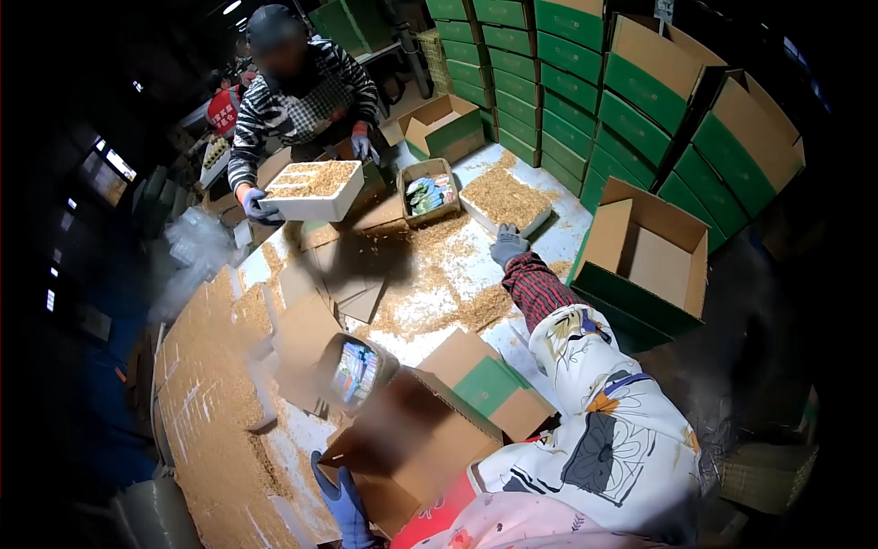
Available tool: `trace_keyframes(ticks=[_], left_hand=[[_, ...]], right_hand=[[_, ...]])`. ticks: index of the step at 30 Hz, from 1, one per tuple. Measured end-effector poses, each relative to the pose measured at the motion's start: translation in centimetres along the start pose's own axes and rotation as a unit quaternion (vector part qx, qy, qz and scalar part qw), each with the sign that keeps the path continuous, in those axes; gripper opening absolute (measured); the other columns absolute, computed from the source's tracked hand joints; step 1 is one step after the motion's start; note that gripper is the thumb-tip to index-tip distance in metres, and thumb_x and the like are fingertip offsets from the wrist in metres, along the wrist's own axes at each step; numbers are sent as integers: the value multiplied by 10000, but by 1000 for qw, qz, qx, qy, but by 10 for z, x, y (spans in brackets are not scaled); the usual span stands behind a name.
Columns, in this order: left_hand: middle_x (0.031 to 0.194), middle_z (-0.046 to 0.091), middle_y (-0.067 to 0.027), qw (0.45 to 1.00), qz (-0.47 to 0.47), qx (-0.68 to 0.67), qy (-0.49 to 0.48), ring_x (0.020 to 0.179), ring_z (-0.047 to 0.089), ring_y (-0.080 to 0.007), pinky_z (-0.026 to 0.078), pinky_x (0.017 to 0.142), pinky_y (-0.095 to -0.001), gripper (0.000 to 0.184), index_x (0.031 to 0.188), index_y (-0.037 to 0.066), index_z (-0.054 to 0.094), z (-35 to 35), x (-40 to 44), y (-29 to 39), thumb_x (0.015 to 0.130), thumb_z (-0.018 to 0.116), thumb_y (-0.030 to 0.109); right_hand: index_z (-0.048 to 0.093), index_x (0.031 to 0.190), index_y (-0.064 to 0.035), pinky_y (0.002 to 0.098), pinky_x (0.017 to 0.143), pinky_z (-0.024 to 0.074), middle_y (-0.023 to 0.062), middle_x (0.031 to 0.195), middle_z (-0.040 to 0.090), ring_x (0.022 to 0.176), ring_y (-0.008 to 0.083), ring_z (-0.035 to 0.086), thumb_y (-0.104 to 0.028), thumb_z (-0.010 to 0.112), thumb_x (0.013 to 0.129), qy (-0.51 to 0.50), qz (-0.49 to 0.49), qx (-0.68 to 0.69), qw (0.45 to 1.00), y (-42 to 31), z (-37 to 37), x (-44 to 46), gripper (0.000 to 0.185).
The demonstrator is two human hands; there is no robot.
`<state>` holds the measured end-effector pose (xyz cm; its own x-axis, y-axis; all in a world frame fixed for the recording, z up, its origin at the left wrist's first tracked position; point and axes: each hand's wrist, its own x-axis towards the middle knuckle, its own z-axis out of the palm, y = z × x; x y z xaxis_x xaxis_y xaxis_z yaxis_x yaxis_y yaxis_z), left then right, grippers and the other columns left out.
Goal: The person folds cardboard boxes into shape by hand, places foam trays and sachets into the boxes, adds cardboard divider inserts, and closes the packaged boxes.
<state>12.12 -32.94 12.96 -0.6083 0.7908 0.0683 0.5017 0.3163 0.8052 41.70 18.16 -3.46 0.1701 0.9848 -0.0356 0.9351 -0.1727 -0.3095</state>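
My left hand (344, 501), in a blue-grey glove, is at the left side of an open cardboard box (416, 448) near my body, its thumb and fingers apart around the box's edge. My right hand (508, 244), in a grey glove, reaches far forward to the near edge of a white foam tray (506, 201) filled with wood shavings. Its fingers rest at the rim, partly curled. A small container (358, 371) with colourful packets stands just beyond the open box.
Across the table (439, 274), strewn with shavings, a co-worker (306, 101) holds another foam tray (311, 190). A box of packets (430, 194) stands mid-table. Green cartons (572, 82) are stacked at the right behind an open green box (645, 261). Shavings-covered blocks (206, 384) lie left.
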Motion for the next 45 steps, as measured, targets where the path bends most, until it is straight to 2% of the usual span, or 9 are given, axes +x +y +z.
trace_keyframes(ticks=[11, 16, 20, 22, 30, 32, 37, 40, 45], left_hand=[[1418, 363, -222, 999, -35, -27, 11, 1317, 347, -313, 254, 1091, -380, 574, 1402, -46, 300, 6, 6, 5, 928, 513, 198], [1418, 367, -218, 999, -40, 13, 20, 1323, 342, -316, 241, 1098, -381, 570, 1401, -45, 303, 4, 7, 12, 931, 510, 201], [1421, 368, -213, 999, -34, 24, 23, 1325, 341, -313, 241, 1097, -384, 560, 1401, -39, 310, 5, 4, 16, 936, 506, 204], [1418, 373, -212, 999, -37, 13, 28, 1322, 346, -311, 244, 1095, -383, 559, 1401, -37, 312, 4, 5, 9, 934, 509, 200], [1386, 419, -190, 999, -29, -19, 32, 1283, 396, -284, 306, 1061, -370, 558, 1401, -27, 317, 2, 8, 2, 927, 529, 177], [1375, 428, -178, 998, -51, -32, 27, 1271, 408, -259, 326, 1049, -361, 560, 1399, -29, 317, 2, 8, 14, 931, 533, 189], [1390, 422, -184, 993, -47, -91, 54, 1343, 333, -277, 236, 1111, -354, 538, 1401, -17, 332, 6, 10, 0, 920, 525, 128], [1317, 480, -188, 997, -52, -49, 43, 1152, 499, -236, 389, 988, -355, 578, 1402, -11, 320, 6, 8, -14, 941, 537, 264], [906, 548, -110, 992, -67, -88, 55, 749, 508, -122, 422, 671, -293, 574, 1386, -25, 332, 0, 8, 21, 973, 463, 352]], right_hand=[[617, 1119, -80, 461, 944, 416, 160, 1151, 590, 1105, 362, 546, -463, 510, 843, -230, -342, 79, 908, -30, 13, -115, 484], [624, 1128, -112, 453, 1029, 320, 151, 1297, 488, 1234, 337, 435, -458, 489, 857, -110, -443, -2, 890, -22, 5, -84, 459], [429, 1378, -141, 510, 1066, 274, 132, 1427, 389, 1317, 349, 348, -599, 507, 827, -43, -27, -101, 994, -10, -8, 2, 721], [372, 1425, -152, 538, 1061, 269, 142, 1476, 339, 1317, 349, 367, -626, 494, 819, -101, 18, -3, 995, 17, -4, 31, 780], [700, 873, -2, 408, 787, 472, 216, 910, 672, 909, 342, 634, -669, 663, 669, -245, -105, 40, 963, 44, -31, 24, 698], [680, 923, -24, 388, 726, 440, 124, 886, 664, 798, 250, 591, -630, 707, 659, -266, -81, 27, 960, 30, -64, 21, 662], [503, 1324, -23, 351, 1013, 357, 164, 1300, 549, 1202, 270, 494, -518, 787, 654, -266, -108, 67, 956, 11, -68, 5, 880], [503, 1337, -57, 333, 936, 400, 115, 1228, 589, 1116, 226, 525, -365, 828, 666, -422, -124, 233, 867, 6, -57, 51, 807], [629, 1176, -75, 294, 760, 430, 41, 980, 642, 855, 128, 553, -366, 762, 766, -392, -206, 232, 866, -62, -161, 27, 520]])
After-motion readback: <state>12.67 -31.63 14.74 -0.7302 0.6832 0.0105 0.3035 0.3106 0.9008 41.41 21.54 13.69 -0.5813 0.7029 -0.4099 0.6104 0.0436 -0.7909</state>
